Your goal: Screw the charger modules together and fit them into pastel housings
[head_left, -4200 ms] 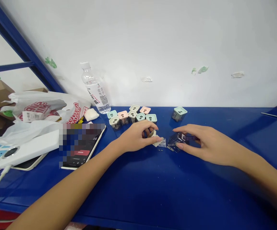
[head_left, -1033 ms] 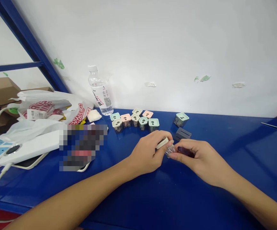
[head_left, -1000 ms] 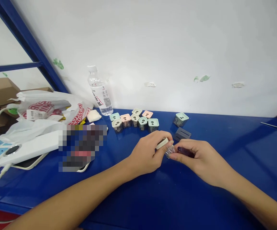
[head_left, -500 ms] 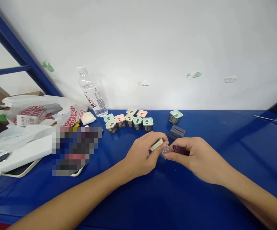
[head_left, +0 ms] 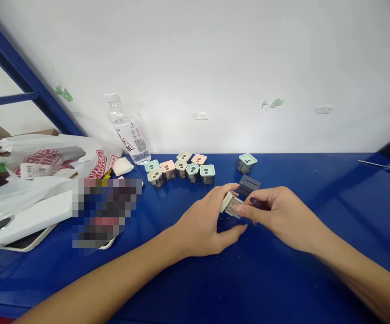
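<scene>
Near field: my left hand (head_left: 203, 225) pinches the cream end of a clear plastic case (head_left: 233, 206) between thumb and forefinger, other fingers spread; my right hand (head_left: 279, 216) grips its far end, above the blue bench (head_left: 299, 288). Beyond: a grey slotted block (head_left: 249, 184), pastel-capped cubes (head_left: 181, 170).

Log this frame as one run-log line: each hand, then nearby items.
left hand: on cream lid | right hand: on clear plastic box, dark purple piece | nearby: grey slotted block
</scene>
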The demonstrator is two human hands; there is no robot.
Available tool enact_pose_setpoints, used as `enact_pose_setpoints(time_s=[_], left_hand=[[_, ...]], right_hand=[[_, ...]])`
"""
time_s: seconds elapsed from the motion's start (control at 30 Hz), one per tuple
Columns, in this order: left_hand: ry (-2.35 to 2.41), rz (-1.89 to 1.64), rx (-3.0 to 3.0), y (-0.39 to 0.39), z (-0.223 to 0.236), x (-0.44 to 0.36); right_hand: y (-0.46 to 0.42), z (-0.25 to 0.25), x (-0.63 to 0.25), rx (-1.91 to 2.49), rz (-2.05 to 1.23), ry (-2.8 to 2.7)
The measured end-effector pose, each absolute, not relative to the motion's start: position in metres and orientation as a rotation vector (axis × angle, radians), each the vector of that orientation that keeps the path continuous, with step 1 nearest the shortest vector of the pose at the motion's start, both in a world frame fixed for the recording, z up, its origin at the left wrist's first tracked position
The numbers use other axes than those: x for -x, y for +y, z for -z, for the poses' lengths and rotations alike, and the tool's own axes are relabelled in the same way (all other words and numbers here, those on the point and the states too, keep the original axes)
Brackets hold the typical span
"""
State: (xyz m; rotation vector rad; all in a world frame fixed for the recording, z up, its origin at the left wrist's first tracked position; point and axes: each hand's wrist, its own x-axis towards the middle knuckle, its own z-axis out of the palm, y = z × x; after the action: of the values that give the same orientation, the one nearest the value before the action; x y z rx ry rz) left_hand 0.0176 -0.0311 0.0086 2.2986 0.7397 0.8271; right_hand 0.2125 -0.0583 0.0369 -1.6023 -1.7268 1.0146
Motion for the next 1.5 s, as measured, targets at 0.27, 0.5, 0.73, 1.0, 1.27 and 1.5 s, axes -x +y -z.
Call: enact_pose_setpoints(time_s=[0.27, 0.5, 0.73, 1.0, 1.27, 1.5], left_hand=[[0.838, -0.790, -2.320, -0.031, -0.005, -0.020], [0.777, -0.802, -2.316, -0.027, -0.009, -0.018], [0.792, -0.953, -2.394, -0.013, -0.008, -0.009], [0.861, -0.778, -2.616, -0.001, -0.006, 0.001], [0.875, -0.684, -2.643, 0.001, -0.006, 0.001], [0.760, -0.611, -2.664, 0.001, -0.004, 0.001]], right_hand=[[-0.058, -0.036, -0.208, 1.632, -0.996, -1.695], [-0.059, -0.040, -0.210, 1.574, -1.079, -1.696], [-0.056, -0.050, -0.234, 1.402, -0.867, -1.758], [-0.053, -0.046, -0.242, 1.484, -0.404, -1.746], [-0.056, -0.037, -0.237, 1.415, -0.533, -1.661], [-0.056, -0.030, -0.234, 1.372, -0.561, -1.788]])
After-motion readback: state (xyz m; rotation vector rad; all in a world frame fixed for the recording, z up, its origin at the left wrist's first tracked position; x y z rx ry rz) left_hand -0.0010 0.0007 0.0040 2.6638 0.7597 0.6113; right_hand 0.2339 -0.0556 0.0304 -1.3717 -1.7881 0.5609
